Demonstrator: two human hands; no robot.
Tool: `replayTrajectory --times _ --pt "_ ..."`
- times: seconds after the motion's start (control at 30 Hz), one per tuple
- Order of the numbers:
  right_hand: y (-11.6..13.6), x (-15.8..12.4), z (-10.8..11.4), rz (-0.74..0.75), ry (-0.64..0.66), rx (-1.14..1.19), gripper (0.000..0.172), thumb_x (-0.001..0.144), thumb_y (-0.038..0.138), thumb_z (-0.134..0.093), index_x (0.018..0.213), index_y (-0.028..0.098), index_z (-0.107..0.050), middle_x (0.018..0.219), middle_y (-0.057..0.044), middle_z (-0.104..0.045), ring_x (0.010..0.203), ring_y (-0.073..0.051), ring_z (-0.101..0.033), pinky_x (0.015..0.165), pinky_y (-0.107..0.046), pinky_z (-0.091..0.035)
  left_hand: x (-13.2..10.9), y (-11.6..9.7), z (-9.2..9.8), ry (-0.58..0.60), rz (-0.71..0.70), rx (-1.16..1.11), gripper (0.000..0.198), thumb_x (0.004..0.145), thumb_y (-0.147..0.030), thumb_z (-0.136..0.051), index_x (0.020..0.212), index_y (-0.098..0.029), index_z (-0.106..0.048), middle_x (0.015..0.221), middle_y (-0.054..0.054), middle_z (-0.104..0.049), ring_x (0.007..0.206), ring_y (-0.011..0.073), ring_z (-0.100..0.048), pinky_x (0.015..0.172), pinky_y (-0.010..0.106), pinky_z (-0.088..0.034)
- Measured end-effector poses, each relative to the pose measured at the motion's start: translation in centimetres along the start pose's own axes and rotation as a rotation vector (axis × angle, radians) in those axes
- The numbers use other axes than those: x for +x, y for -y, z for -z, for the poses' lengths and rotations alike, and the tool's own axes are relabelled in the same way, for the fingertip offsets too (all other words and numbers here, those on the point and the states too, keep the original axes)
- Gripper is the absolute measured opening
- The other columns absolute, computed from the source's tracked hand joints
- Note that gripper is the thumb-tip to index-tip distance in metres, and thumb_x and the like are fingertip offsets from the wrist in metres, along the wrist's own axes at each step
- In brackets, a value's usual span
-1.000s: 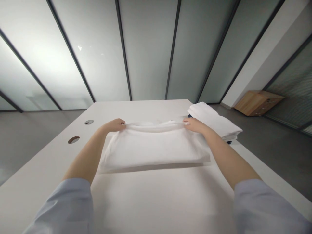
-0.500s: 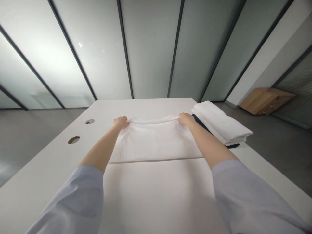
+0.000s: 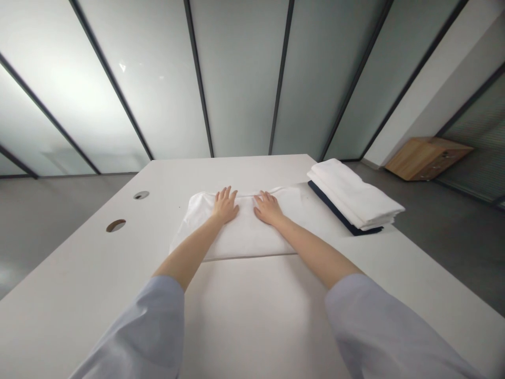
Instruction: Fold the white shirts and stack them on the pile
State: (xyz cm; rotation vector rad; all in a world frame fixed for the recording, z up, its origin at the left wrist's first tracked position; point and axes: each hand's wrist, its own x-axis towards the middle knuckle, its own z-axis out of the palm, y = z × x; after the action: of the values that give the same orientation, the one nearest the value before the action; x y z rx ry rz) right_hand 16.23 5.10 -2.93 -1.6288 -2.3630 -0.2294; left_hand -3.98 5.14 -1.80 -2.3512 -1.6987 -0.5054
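Observation:
A folded white cloth (image 3: 252,237) lies flat on the white table in front of me. My left hand (image 3: 225,206) rests on its far part, left of the middle, with the fingers spread. Just to the right, my right hand (image 3: 268,207) lies on the same cloth, fingers also apart. Neither hand grips anything. The cloth's near edge runs straight between my forearms, and my forearms cover parts of it.
On the table's right side, a stack of folded white cloths (image 3: 355,195) sits on a dark folded cloth (image 3: 335,211). Two round holes are in the tabletop (image 3: 79,273) at the left. A wooden cabinet (image 3: 424,158) stands on the floor beyond, at the right.
Both hands have let go of the cloth's far corners and moved inward, close together. The fingers have opened and now lie flat on the cloth, whose far edge is down.

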Motion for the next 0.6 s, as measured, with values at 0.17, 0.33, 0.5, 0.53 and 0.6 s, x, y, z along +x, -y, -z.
replayTrajectory --times 0.17,0.33,0.5,0.53,0.6 --pt "0.5 -1.9 -0.1 -0.038 -0.054 0.027 0.032 0.087 0.024 -0.049 0.116 0.013 -0.059 0.124 -0.016 -0.054 0.115 -0.028 -0.046 0.099 -0.038 -0.034 -1.4 -0.7 -1.2 0.047 -0.056 -0.007 0.024 0.088 -0.025 -0.043 0.103 -0.018 -0.061 0.109 0.012 -0.061 0.109 0.0252 -0.052 0.095 0.038 -0.04" --pt "0.4 -3.3 -0.2 0.051 0.054 0.055 0.038 0.089 0.021 -0.043 0.124 0.016 -0.057 0.134 -0.014 -0.051 0.123 -0.026 -0.043 0.101 -0.037 -0.034 -2.6 -0.8 -1.3 0.075 -0.134 -0.042 0.035 0.088 -0.024 -0.043 0.12 -0.02 -0.056 0.128 0.009 -0.057 0.119 0.0225 -0.049 0.101 0.036 -0.038" --pt "0.8 -2.2 0.1 0.097 0.209 0.041 0.054 0.089 0.022 -0.038 0.143 0.017 -0.04 0.152 -0.013 -0.032 0.134 -0.026 -0.034 0.105 -0.04 -0.03 -1.8 -0.7 -1.1 0.267 -0.08 -0.015 0.059 0.087 -0.034 -0.043 0.144 -0.021 -0.035 0.155 0.012 -0.026 0.136 0.0271 -0.035 0.108 0.042 -0.031" --pt "0.9 -1.6 0.3 0.085 0.24 0.041 0.054 0.089 0.023 -0.039 0.143 0.018 -0.04 0.152 -0.013 -0.031 0.132 -0.027 -0.037 0.104 -0.042 -0.031 -1.4 -0.5 -1.0 0.323 -0.05 -0.007 0.063 0.086 -0.039 -0.044 0.146 -0.021 -0.032 0.156 0.012 -0.022 0.135 0.0295 -0.035 0.106 0.044 -0.032" --pt "0.9 -0.3 0.6 0.042 0.29 0.045 0.053 0.088 0.025 -0.039 0.141 0.021 -0.044 0.15 -0.012 -0.037 0.128 -0.029 -0.042 0.102 -0.044 -0.033 -0.4 -0.2 -1.0 0.426 0.009 0.017 0.067 0.086 -0.049 -0.042 0.147 -0.023 -0.03 0.157 0.013 -0.021 0.135 0.0333 -0.035 0.105 0.05 -0.032"
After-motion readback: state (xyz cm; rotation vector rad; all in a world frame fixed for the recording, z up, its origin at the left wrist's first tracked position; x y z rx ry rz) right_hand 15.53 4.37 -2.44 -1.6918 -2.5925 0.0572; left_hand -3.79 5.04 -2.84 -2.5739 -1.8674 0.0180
